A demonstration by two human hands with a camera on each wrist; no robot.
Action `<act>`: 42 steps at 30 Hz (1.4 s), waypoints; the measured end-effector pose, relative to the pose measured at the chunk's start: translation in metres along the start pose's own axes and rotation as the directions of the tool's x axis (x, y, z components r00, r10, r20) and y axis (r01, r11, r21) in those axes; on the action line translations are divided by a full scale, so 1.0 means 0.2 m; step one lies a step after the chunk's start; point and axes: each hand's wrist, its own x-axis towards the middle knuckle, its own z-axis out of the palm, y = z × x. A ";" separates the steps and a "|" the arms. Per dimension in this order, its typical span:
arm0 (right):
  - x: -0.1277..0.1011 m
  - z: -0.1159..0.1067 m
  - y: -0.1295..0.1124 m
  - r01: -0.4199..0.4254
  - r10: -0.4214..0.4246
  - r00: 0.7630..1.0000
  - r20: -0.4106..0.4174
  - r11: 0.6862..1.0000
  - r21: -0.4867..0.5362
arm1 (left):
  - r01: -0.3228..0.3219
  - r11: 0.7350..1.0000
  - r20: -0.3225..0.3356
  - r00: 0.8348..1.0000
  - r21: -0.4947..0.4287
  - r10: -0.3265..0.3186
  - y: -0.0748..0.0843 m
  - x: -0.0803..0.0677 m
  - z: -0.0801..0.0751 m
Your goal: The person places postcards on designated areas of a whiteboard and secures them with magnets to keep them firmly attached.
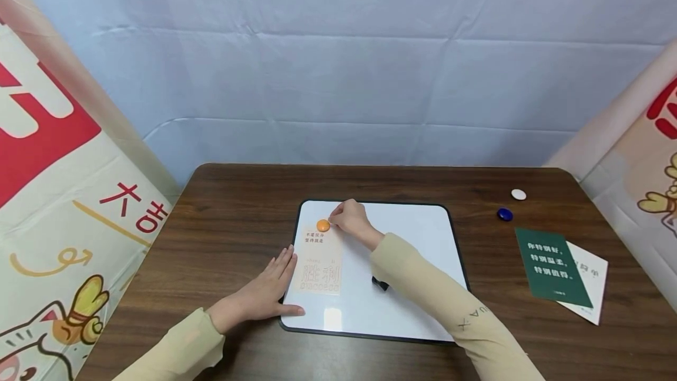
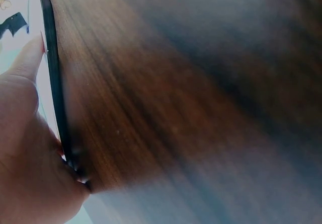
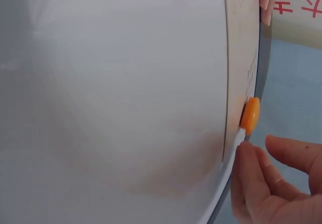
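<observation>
A whiteboard with a dark rim lies on the wooden table. Along its left side is a pale peach card with printed characters, and a round orange magnet sits on the card's top end. My right hand is just right of the magnet. In the right wrist view, a small gap separates the bent fingers from the orange magnet, and nothing is between thumb and fingers. My left hand rests with straight fingers along the board's left edge, its thumb on the board's surface.
A small black object is on the board, partly hidden by the right sleeve. To the right on the table are a white magnet, a blue magnet and a green card overlapping a white card.
</observation>
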 end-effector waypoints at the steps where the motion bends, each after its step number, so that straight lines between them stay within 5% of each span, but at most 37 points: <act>1: -0.01 -0.01 0.00 0.005 -0.005 1.000 0.001 1.000 -0.011 | 0.001 1.000 0.002 1.000 0.002 -0.001 0.00 0.00 0.00; 15: -0.11 -0.08 0.07 0.147 -0.133 0.988 0.077 0.964 -0.222 | 0.003 1.000 0.005 1.000 0.000 -0.003 0.00 -0.02 0.00; 31: -0.24 -0.19 0.19 0.372 -0.370 0.923 0.103 0.799 -0.472 | -0.003 1.000 0.001 1.000 0.001 0.003 -0.01 0.00 0.01; 42: -0.27 -0.31 0.27 0.395 -0.404 0.911 0.087 0.787 -0.474 | -0.005 1.000 -0.006 1.000 0.001 0.005 -0.01 0.00 0.00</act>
